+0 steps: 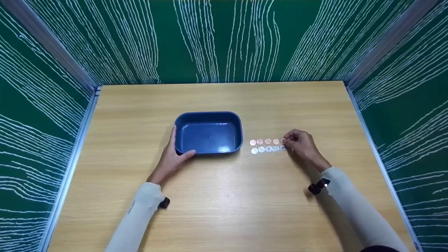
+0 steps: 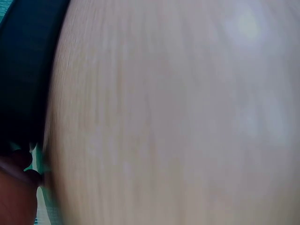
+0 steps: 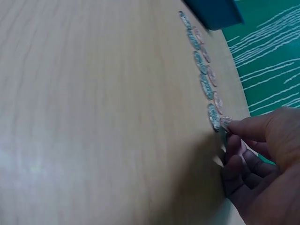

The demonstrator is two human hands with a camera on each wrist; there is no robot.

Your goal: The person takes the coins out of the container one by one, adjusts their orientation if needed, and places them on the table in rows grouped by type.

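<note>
A blue plastic box [image 1: 209, 138] stands on the wooden table in the head view, its inside bare. My left hand [image 1: 172, 157] holds its near left corner, fingers along the left wall and thumb at the front rim. To the right of the box lie two rows of coins: copper-coloured coins [image 1: 267, 141] at the back, silver coins [image 1: 268, 149] in front. My right hand [image 1: 300, 142] pinches the rightmost coin [image 3: 226, 123] of the copper row between thumb and finger, at table level. In the left wrist view only the box's dark wall [image 2: 28, 70] and part of the hand show.
The wooden table [image 1: 224, 210] stretches in front of the box and coins. Green panels [image 1: 224, 42] with white wavy lines enclose the back and both sides. Grey metal posts [image 1: 64, 45] stand at the back corners.
</note>
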